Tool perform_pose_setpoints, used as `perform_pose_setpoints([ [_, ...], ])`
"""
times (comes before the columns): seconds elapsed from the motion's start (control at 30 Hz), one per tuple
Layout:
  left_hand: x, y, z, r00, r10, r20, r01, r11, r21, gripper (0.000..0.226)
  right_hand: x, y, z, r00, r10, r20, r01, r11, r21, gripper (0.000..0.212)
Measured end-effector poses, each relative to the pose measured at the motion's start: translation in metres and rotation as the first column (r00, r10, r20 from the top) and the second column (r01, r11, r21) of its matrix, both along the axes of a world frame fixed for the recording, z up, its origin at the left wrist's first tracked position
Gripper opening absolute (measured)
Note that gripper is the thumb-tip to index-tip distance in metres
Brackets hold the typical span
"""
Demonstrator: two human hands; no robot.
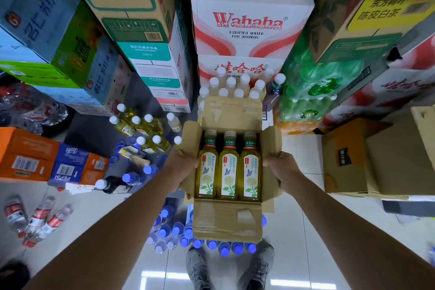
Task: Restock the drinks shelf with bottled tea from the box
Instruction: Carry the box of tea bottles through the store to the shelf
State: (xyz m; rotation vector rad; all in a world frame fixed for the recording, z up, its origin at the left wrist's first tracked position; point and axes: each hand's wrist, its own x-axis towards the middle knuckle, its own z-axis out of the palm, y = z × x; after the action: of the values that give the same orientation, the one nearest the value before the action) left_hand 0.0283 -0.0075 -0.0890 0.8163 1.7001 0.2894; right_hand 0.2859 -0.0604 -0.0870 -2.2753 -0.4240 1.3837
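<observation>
I hold an open cardboard box (229,221) out in front of me, above the floor. Three bottles of yellow-green tea (228,167) with white flower labels lie side by side inside it, caps pointing away from me. My left hand (182,167) grips the box's left side under the side flap. Gripping the right side is my right hand (281,169). More tea bottles of the same kind (143,127) stand upright on the floor to the left. No shelf is in view.
Stacked drink cartons (253,23) wall in the space ahead, left and right. White-capped bottles (237,87) stand beyond the box. Blue-capped water bottles (179,231) crowd the floor near my shoes (256,266). Loose bottles (40,216) lie at lower left; brown boxes (376,158) sit at right.
</observation>
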Motion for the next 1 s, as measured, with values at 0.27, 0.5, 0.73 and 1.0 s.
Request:
perform_pose_setpoints([
  [0.27, -0.032, -0.032, 0.020, 0.998, -0.037, -0.048, 0.039, 0.999, 0.031, 0.016, -0.022, -0.017, 0.025, 1.000, 0.022, 0.019, -0.023, 0.999, 0.043, 0.024],
  [0.5, -0.071, -0.105, 0.108, 0.989, 0.137, 0.050, -0.140, 0.989, 0.051, 0.031, -0.059, -0.057, 0.106, 0.989, 0.150, -0.013, -0.149, 0.984, 0.097, 0.037],
  [0.73, -0.111, -0.241, 0.223, 0.941, 0.336, 0.042, -0.338, 0.928, 0.160, 0.015, -0.112, -0.114, 0.221, 0.906, 0.422, -0.033, -0.404, 0.885, 0.232, 0.016],
  [1.0, -0.162, -0.426, 0.297, 0.809, 0.587, 0.037, -0.572, 0.770, 0.283, 0.005, -0.201, -0.183, 0.284, 0.642, 0.763, -0.079, -0.717, 0.634, 0.291, 0.020],
])
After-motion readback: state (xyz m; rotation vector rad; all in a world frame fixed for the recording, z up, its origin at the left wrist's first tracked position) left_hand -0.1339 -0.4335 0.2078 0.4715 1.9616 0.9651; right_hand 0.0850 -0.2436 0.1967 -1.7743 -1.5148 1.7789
